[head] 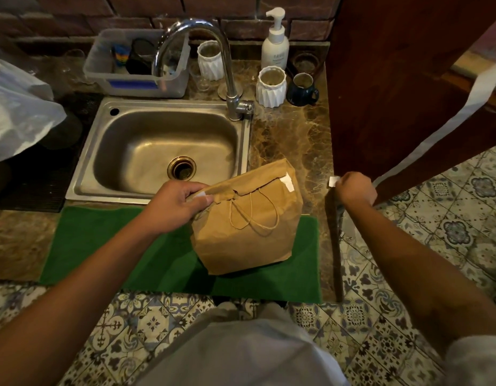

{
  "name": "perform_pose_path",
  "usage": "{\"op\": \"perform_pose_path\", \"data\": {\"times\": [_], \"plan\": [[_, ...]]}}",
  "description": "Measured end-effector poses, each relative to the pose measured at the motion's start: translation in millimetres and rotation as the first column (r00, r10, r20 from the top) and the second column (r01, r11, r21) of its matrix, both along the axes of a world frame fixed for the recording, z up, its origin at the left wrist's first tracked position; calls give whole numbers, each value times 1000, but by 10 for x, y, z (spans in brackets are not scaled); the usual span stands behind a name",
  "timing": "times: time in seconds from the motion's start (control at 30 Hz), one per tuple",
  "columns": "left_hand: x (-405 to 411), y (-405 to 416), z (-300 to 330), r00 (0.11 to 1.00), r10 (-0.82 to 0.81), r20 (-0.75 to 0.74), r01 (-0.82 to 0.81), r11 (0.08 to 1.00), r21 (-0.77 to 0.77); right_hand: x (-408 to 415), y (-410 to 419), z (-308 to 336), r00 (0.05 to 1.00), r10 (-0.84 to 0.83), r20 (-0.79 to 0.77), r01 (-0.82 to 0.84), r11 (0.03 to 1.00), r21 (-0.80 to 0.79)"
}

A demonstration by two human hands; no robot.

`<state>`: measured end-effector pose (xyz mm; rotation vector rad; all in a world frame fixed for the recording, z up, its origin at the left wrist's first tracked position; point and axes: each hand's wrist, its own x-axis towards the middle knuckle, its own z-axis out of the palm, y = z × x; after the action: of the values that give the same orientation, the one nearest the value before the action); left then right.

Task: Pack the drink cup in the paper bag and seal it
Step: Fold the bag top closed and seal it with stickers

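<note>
The left hand (180,203) pinches the folded top of the paper bag (247,218). The right hand (355,190), closed on a tape piece (334,181), waits just right of it.

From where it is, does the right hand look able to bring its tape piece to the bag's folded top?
Probably yes: the right hand hangs beside the paper bag, nothing between them.

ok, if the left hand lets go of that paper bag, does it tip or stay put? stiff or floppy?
Probably floppy: the paper bag is creased, its top folded over and held by a tape piece. It leans on the green mat while the left hand pinches its top corner, so it may tip when released. Weight can't be judged; the contents are hidden.
</note>
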<state>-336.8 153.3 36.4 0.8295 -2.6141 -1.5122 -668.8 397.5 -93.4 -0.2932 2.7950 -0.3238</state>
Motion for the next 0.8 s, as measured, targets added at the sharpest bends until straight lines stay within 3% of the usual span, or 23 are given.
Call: {"op": "perform_pose_path", "data": {"times": [0.1, 0.2, 0.3, 0.37, 0.43, 0.53, 0.63, 0.8], "plan": [[29, 1, -32, 1000, 23, -2, -23, 999, 29, 31, -24, 140, 998, -7, -56, 2, 996, -94], [42, -24, -46, 1000, 21, 7, -21, 999, 35, 87, -59, 505, 994, 62, -86, -87, 944, -317], [23, -77, -29, 1000, -2, 24, 1, 1000, 28, 236, -199, 1089, 935, 339, -100, -339, 775, -533], [-6, -102, -27, 999, -10, 43, 9, 1000, 26, 453, -367, 1480, 808, 581, -94, -522, 634, -571], [-28, -115, -14, 998, -30, 46, 30, 999, 17, 711, -573, 1706, 642, 762, -83, -680, 517, -521], [-47, -125, 11, 996, -86, 38, 86, 996, 0, 1021, -889, 1750, 424, 901, -93, -865, 373, -334], [-44, -144, 22, 993, -113, 35, 113, 994, 4, 1153, -1078, 1712, 323, 943, -79, -930, 300, -213], [-6, -185, 56, 991, -132, 34, 131, 991, 16, 1206, -1207, 1698, 236, 970, -49, -968, 231, -102]]}}
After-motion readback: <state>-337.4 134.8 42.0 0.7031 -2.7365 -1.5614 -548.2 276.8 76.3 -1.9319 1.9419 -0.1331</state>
